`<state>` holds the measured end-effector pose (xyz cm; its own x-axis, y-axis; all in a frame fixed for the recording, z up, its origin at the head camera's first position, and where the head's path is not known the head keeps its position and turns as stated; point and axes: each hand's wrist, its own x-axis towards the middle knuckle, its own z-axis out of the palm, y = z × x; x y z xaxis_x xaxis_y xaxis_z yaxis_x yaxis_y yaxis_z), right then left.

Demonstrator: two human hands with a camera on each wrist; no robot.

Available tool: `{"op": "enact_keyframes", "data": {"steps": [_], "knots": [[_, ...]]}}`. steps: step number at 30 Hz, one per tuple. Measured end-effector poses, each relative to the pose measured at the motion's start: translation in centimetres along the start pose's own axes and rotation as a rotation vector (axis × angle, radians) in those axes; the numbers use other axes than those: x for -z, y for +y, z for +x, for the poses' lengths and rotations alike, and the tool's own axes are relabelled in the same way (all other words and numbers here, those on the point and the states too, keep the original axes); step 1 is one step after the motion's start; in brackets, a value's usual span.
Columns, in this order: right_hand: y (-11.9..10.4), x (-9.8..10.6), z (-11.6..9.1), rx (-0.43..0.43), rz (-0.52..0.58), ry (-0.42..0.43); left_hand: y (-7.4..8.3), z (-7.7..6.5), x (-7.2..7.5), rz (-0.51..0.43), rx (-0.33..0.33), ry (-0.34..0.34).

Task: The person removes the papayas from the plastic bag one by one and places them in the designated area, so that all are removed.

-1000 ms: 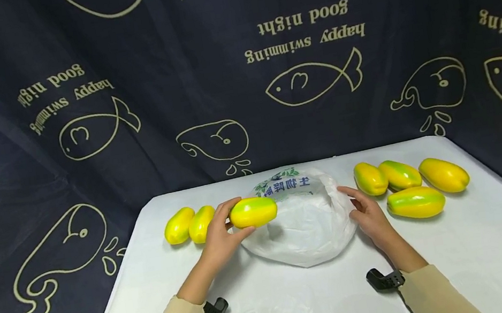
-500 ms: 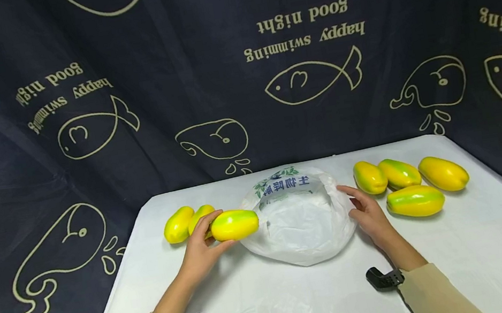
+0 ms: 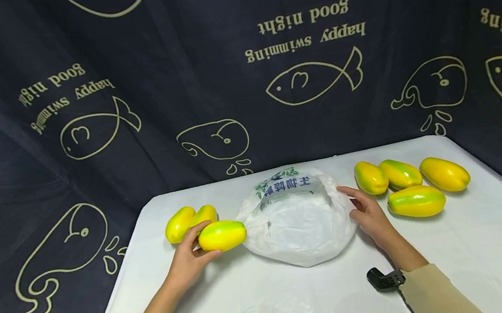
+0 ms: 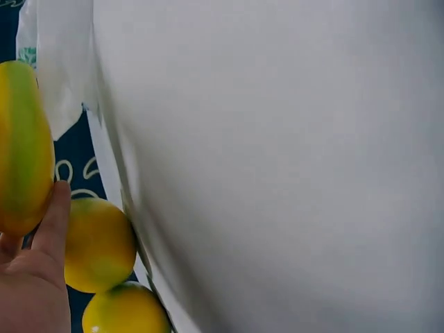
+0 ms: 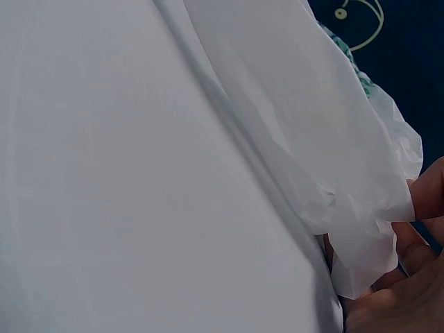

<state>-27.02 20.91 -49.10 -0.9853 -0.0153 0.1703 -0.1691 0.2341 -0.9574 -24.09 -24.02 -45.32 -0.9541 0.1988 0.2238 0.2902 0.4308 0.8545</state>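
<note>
My left hand (image 3: 186, 268) grips a yellow papaya (image 3: 222, 235) with a green streak, thumb below it and fingers behind its left end. In the left wrist view this papaya (image 4: 23, 149) appears at the left edge, cut off by the frame. Just right of it, a white plastic bag (image 3: 309, 239) with green and blue print lies with its mouth spread wide. At the bag's right rim my right hand (image 3: 373, 220) pinches the thin plastic; the right wrist view has the crumpled bag edge (image 5: 364, 253) between thumb and fingers.
Two papayas (image 3: 180, 225) lie behind the left hand, one partly covered by it. Several more, including a front papaya (image 3: 416, 202), are grouped right of the bag. The white-covered table (image 3: 340, 300) ends at a dark printed curtain (image 3: 218, 64).
My left hand has moved left and slightly toward me with the papaya, from over the bag's left rim to beside it. The right hand and bag have stayed nearly in place.
</note>
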Motion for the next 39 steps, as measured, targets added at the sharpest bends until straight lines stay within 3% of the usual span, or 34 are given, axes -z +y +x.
{"op": "enact_keyframes", "data": {"steps": [17, 39], "knots": [[-0.1, 0.1, -0.1, -0.014, -0.007, 0.009, -1.0, -1.1, 1.7, 0.051, 0.092, -0.104], [0.2, 0.0, 0.0, 0.008, -0.001, 0.002, -1.8, -1.4, 1.9, 0.160, 0.127, -0.087]]}}
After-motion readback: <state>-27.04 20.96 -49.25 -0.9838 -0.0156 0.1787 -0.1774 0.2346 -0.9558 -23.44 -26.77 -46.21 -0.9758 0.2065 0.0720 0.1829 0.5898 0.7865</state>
